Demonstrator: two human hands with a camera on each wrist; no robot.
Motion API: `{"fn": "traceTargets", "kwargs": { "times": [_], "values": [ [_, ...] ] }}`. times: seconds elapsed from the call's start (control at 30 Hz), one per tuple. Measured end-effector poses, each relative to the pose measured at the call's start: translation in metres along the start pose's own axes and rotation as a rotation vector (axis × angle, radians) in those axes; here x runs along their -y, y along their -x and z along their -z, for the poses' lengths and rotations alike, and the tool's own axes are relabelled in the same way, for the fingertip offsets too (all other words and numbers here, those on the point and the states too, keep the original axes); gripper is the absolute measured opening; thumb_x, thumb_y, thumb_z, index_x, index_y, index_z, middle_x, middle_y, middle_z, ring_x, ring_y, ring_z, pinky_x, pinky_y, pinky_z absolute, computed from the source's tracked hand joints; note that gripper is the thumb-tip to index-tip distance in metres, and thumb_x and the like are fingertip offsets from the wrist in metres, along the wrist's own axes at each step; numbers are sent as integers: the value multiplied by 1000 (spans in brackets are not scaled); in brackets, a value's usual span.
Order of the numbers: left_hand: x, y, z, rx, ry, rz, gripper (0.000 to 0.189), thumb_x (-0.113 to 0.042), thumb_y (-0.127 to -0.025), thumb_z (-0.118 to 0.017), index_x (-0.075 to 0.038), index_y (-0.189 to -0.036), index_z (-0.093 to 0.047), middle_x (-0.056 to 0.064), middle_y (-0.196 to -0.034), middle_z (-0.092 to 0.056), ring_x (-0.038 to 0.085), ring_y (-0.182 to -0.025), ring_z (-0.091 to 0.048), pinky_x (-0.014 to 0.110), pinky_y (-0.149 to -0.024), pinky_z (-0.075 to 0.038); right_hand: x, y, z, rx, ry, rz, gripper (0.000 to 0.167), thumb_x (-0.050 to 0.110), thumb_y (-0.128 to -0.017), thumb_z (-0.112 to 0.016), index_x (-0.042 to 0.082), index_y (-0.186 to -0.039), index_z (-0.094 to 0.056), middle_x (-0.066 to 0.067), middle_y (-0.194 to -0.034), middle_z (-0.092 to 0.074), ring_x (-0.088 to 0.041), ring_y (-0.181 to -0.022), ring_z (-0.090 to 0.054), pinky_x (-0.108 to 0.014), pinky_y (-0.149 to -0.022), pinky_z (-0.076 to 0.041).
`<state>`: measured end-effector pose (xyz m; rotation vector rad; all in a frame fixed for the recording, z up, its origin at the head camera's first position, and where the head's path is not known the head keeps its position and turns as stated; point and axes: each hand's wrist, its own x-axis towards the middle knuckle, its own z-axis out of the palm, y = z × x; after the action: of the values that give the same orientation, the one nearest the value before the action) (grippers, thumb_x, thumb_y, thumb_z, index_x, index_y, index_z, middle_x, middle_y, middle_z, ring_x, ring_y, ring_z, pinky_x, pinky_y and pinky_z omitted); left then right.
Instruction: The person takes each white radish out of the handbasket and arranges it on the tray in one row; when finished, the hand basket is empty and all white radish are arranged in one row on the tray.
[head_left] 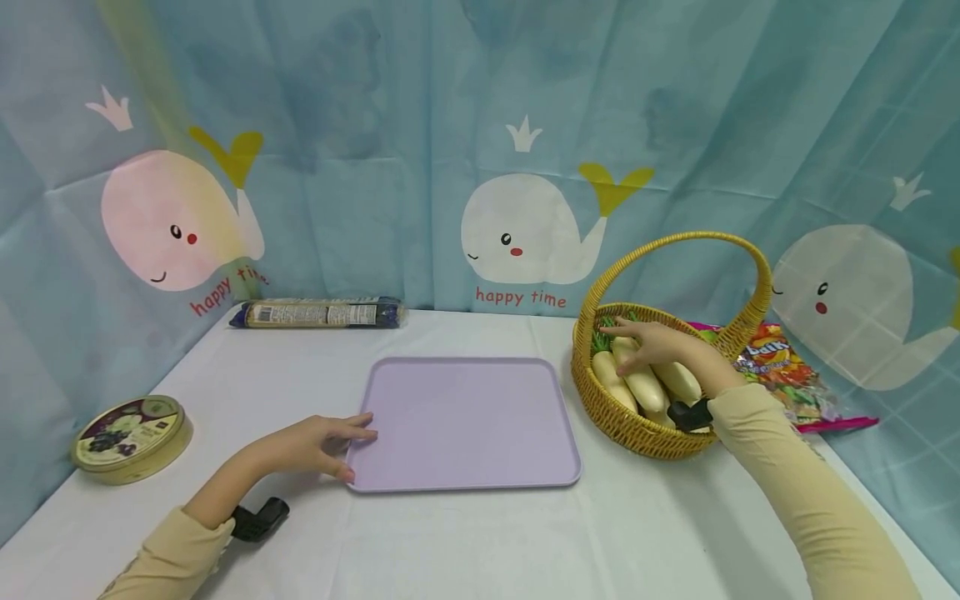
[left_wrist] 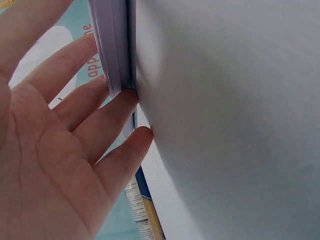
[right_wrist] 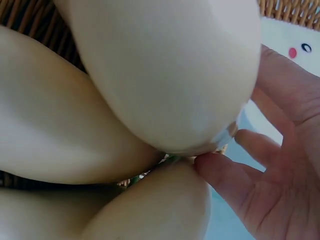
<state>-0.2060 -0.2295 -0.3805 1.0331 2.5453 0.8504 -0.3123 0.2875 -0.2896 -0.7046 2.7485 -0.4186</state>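
Note:
In the head view, my left hand (head_left: 315, 446) is at the left edge of a pale purple tray (head_left: 465, 425), fingers spread and fairly straight. The left wrist view shows the fingertips along the tray's rim (left_wrist: 112, 45), one low by the tablecloth. At the right, my right hand (head_left: 656, 346) reaches over a woven basket (head_left: 637, 433) of several white radishes (head_left: 641, 383) with green tops. In the right wrist view, its thumb touches the end of one white radish (right_wrist: 170, 75), and the other fingers extend beside it, partly hidden. No firm grip shows.
A round tin (head_left: 131, 442) stands at the left. A long plastic-wrapped pack (head_left: 318, 313) lies at the back left. Behind the basket is a colourful candy bag (head_left: 780, 367). The basket's tall handle (head_left: 690, 237) arches over it. A whale-print curtain (head_left: 420, 167) surrounds the white table (head_left: 450, 542).

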Motion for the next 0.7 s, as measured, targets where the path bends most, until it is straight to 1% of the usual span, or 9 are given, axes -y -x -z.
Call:
{"fn": "traceTargets", "kwargs": {
  "times": [0.07,0.2,0.4,0.6,0.7],
  "values": [
    [0,0,0,1,1,0,66,-41,-73,-68,1,-122,-54,25,-133,-35,45,-119,-32,51,-93,-33,-1,1,-1,2,-2,-15,79,33,-75,-72,4,-138,-33,-29,-141,-13,-50,-122,-18,-59,-96,-24],
    [-1,0,0,3,-3,-1,66,-41,-73,-68,1,-122,-54,25,-133,-35,45,-119,-32,51,-93,-33,-3,4,-2,24,-14,-46,77,37,-76,-70,5,-137,-36,-27,-142,-15,-49,-123,-16,-61,-96,-21],
    [-2,0,0,-1,-5,-3,66,-41,-73,-68,1,-122,-54,25,-133,-35,45,-118,-32,51,-93,-34,-4,8,-3,51,-27,-42,71,38,-77,-68,2,-133,-42,-28,-142,-12,-50,-124,-14,-62,-96,-19],
    [-4,0,0,-3,-13,-3,65,-40,-73,-68,2,-122,-54,26,-133,-35,46,-118,-32,54,-93,-32,-7,7,-4,26,-35,-30,70,38,-75,-71,2,-130,-46,-27,-142,-15,-48,-124,-16,-60,-97,-21],
    [-5,0,0,-1,-4,-4,64,-38,-73,-69,2,-121,-54,27,-133,-35,47,-118,-31,55,-92,-31,-10,7,-5,1,-48,-22,67,37,-75,-71,4,-129,-48,-24,-141,-19,-46,-124,-21,-57,-97,-24]
  ]
}}
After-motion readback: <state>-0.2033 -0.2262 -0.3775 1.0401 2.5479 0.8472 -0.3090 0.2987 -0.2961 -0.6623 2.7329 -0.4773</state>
